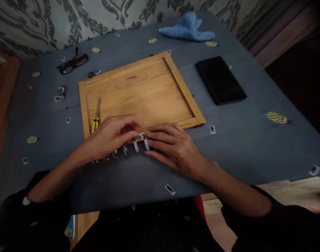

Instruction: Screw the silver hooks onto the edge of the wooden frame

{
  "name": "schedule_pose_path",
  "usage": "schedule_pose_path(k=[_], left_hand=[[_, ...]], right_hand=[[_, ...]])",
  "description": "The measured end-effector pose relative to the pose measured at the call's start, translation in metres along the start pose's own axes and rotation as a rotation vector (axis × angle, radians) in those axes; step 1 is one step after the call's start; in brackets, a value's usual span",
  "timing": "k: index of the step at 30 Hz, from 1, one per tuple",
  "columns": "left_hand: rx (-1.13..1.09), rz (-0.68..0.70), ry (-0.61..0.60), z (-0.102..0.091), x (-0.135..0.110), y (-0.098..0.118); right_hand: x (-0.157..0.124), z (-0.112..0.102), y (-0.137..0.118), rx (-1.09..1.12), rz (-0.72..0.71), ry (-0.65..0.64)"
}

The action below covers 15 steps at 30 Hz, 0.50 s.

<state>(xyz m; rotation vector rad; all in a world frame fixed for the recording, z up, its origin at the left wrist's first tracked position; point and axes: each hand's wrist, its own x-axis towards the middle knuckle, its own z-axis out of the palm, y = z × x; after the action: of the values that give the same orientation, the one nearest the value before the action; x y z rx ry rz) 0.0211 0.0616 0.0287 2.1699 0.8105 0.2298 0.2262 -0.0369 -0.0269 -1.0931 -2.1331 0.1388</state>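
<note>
A framed wooden board (133, 91) lies on the table, with several small metal hooks (136, 146) along its near edge. My left hand (114, 134) reaches over that edge, its thumb and forefinger closed in a pinch beside a small metal plate (142, 135). Whatever sits between those fingertips is too small to make out. From the right, my right hand (175, 147) has its fingers and thumb about the rightmost hook (146, 144). A screwdriver (95, 120) with a yellow and black handle rests on the board's left side, partly behind my left wrist.
A black phone (220, 80) lies right of the board. Behind it is a blue fluffy cloth (188, 28). Eyeglasses (73, 63) and small metal parts (61, 91) lie to the left. The blue patterned tablecloth (254, 147) ends near my body.
</note>
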Motion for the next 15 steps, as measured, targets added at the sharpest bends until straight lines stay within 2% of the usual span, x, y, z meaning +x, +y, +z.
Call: schedule_pose_path(k=[3, 7, 10, 15], left_hand=[[0.087, 0.026, 0.065, 0.004, -0.017, 0.006], [0.34, 0.13, 0.115, 0.02, -0.033, 0.013], [0.491, 0.152, 0.136, 0.03, -0.035, 0.016], [0.557, 0.182, 0.197, 0.039, -0.032, 0.014]], right_hand=[[0.0, 0.0, 0.0, 0.001, -0.006, -0.001], [0.0, 0.002, 0.0, -0.004, -0.009, 0.004], [-0.001, 0.002, 0.0, 0.0, 0.0, -0.004], [-0.002, 0.004, 0.001, -0.008, -0.016, -0.002]])
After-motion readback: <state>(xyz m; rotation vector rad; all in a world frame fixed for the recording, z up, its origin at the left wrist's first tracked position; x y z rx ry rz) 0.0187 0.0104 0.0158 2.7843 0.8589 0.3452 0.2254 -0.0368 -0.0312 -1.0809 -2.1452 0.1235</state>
